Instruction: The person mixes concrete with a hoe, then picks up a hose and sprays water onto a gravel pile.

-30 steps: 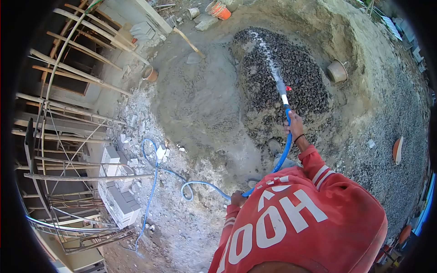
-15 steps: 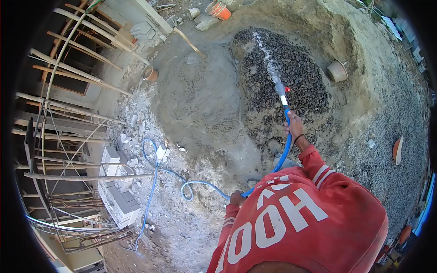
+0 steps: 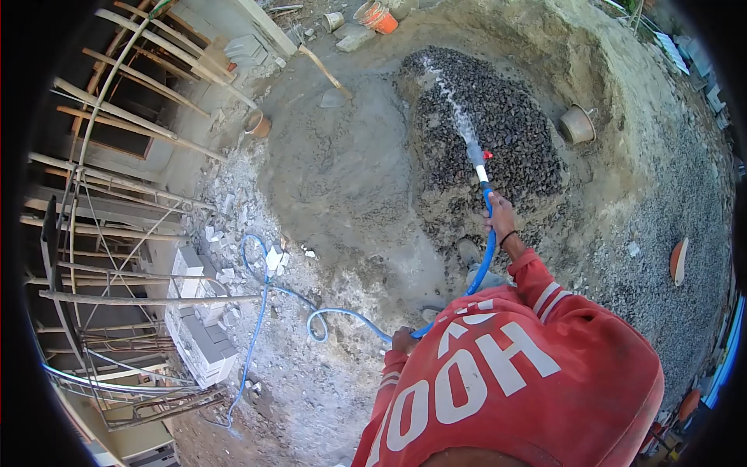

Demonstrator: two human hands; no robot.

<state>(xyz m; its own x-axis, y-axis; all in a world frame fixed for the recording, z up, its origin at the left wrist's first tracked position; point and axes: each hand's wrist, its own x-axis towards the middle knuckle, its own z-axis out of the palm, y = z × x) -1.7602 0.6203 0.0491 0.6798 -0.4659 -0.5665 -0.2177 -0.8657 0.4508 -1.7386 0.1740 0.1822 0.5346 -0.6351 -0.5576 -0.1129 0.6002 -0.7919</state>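
Observation:
My right hand (image 3: 500,215) is wrapped round a blue hose (image 3: 488,261) just behind its nozzle. The nozzle (image 3: 476,156) has a white and grey body with a small red valve handle (image 3: 487,155). Water (image 3: 453,97) sprays from it onto a mound of dark, wet crushed stone (image 3: 513,117). Lower down, beside the red sweatshirt (image 3: 537,366), my left hand (image 3: 404,340) is closed on the same hose; its fingers are partly hidden. From there the hose loops across the ground to the left.
Wet grey mortar (image 3: 334,156) lies left of the stones, with a shovel (image 3: 325,71) in it. Buckets stand around, one grey (image 3: 577,123), one orange (image 3: 377,17). Stacked white blocks (image 3: 204,342) and wooden scaffold poles (image 3: 148,298) line the left; gravel (image 3: 661,202) covers the right.
The nozzle has swung slightly left, and the water lands a little further left on the stone mound. Both hands keep their hold on the hose.

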